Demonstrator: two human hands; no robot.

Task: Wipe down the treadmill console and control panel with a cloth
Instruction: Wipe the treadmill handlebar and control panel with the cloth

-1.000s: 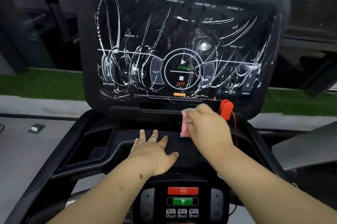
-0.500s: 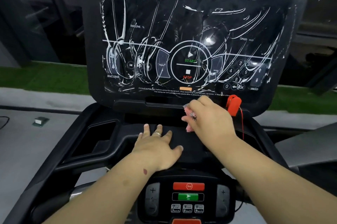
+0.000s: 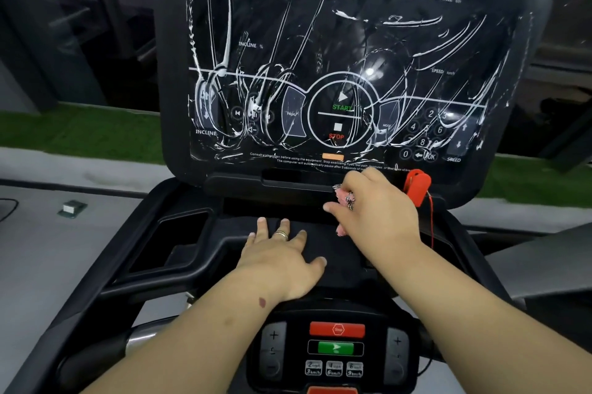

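Pink cloth (image 3: 347, 198), bunched in the right hand (image 3: 374, 211), fingers curled round it, at the console (image 3: 346, 57) lower edge, just left of the red safety clip (image 3: 416, 185). Console screen streaked with white smears. Left hand (image 3: 282, 256), fingers spread flat, rests on the black tray (image 3: 339, 249) below the console, above the control panel (image 3: 336, 348).

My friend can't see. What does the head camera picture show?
A right hand holds a pink cloth below a treadmill screen streaked with white foam. The left hand rests flat on the black console.
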